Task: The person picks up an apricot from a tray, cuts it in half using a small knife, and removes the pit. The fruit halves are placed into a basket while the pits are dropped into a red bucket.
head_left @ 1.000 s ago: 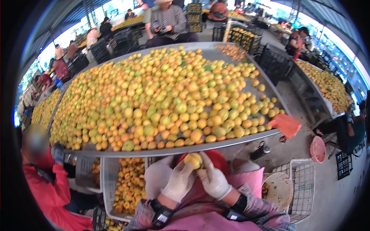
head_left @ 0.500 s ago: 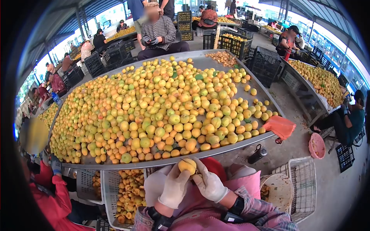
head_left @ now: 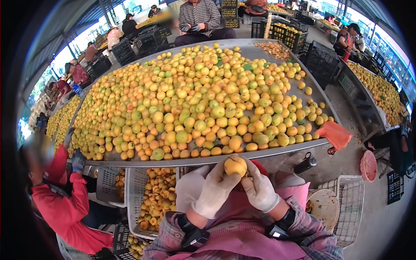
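Observation:
My left hand (head_left: 216,189), in a pale work glove, holds a yellow-orange apricot (head_left: 235,166) between thumb and fingers, just off the table's near edge. Against the fruit's right side is my gloved right hand (head_left: 261,190), its fingers closed together. A small dark bit shows at those fingertips, but what they grip is too hidden to name. Beyond both hands, a large heap of whole apricots (head_left: 190,104) covers the metal-rimmed table (head_left: 203,161). Left of my lap, a white crate (head_left: 136,197) holds split apricot halves (head_left: 157,195).
A red-orange mesh bag (head_left: 336,135) hangs over the table's right corner. A black bottle (head_left: 305,164), a cream bucket (head_left: 326,208), a white crate (head_left: 350,203) and a pink basin (head_left: 368,166) stand to the right. A co-worker in red (head_left: 65,212) sits at the left; another person (head_left: 200,19) sits opposite.
The view has tilted down and shifted left, so the table appears higher and farther right. My left hand still holds the apricot, with my right hand beside it. The co-worker in red shows more fully.

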Tool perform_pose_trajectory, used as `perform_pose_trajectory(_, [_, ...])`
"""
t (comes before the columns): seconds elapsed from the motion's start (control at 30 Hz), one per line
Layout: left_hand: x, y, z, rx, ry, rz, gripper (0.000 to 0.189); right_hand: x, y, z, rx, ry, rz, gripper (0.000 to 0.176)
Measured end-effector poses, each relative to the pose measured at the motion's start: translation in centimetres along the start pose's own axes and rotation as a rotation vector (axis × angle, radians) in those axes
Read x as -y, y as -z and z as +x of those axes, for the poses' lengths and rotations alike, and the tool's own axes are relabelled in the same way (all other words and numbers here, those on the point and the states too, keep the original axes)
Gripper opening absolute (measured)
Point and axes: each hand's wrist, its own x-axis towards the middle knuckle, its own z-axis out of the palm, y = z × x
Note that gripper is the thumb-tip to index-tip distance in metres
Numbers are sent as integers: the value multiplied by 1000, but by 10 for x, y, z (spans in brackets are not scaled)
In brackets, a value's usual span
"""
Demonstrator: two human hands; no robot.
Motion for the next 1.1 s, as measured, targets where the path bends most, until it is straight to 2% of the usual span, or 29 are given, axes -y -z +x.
perform_pose_trajectory(0.03, [7,-6,-2,-3,38,-387,58,10,2,0,4,-51,-27,54])
perform_pose_trajectory(0.07, [1,-12,-8,-2,77,-551,61,13,1,-1,5,-51,-23,54])
perform_pose_trajectory(0.1, [-2,-11,-8,-4,74,-551,61,14,1,-1,-1,-67,14,55])
perform_pose_trajectory(0.17, [-6,-8,-8,-5,106,-427,60,12,2,-2,-2,-86,51,55])
perform_pose_trajectory(0.2, [-9,-4,-7,-8,108,-428,60,7,3,-2,8,-8,52,55])
perform_pose_trajectory(0.27, [-14,4,-3,63,-118,223,59,4,8,0,16,66,56,55])
perform_pose_trajectory(0.33, [-16,4,-2,46,-127,238,57,8,14,1,139,-75,40,55])
perform_pose_trajectory(0.37, [-16,3,-1,28,-141,254,55,6,10,1,138,-75,38,55])
perform_pose_trajectory(0.4, [-14,0,-2,28,-142,253,55,1,2,2,48,14,63,55])
perform_pose_trajectory(0.43, [-9,-7,-3,-19,-36,-70,54,-1,-3,2,-42,102,88,55])
perform_pose_trajectory(0.47, [-5,-11,-5,-68,73,-393,53,4,-4,1,-40,102,89,55])
perform_pose_trajectory(0.5, [-2,-12,-6,-72,71,-393,53,13,-2,0,-12,-13,61,55])
perform_pose_trajectory(0.53, [1,-13,-7,-76,113,-536,52,17,-1,0,16,-127,33,55])
perform_pose_trajectory(0.57, [0,-13,-8,-79,157,-680,52,16,0,1,19,-124,35,55])
perform_pose_trajectory(0.6, [-3,-9,-8,-83,157,-679,52,13,3,0,47,-62,21,55])
perform_pose_trajectory(0.67, [-17,2,-8,-14,-84,110,50,7,9,2,72,0,7,55])
perform_pose_trajectory(0.7, [-25,6,-7,-11,-82,110,50,5,12,3,101,42,40,55])
perform_pose_trajectory(0.77, [-36,9,-6,-2,-205,575,48,4,12,0,130,76,69,56])
perform_pose_trajectory(0.8, [-36,6,-7,-4,-207,571,48,5,11,0,116,52,76,56])
perform_pose_trajectory(0.87, [-33,-1,-9,-6,1,-50,48,8,5,2,100,32,84,56])
perform_pose_trajectory(0.9, [-27,-6,-11,-7,0,-47,48,10,0,3,47,66,105,56])
perform_pose_trajectory(0.97, [-9,-15,-16,-72,52,-593,49,10,-3,4,-6,101,129,56])
perform_pose_trajectory(1.03, [-2,-13,-18,-92,27,-557,50,8,-4,1,-4,110,89,58])
perform_pose_trajectory(1.1, [-13,0,-17,-44,-112,166,53,-3,3,-2,60,112,53,60])
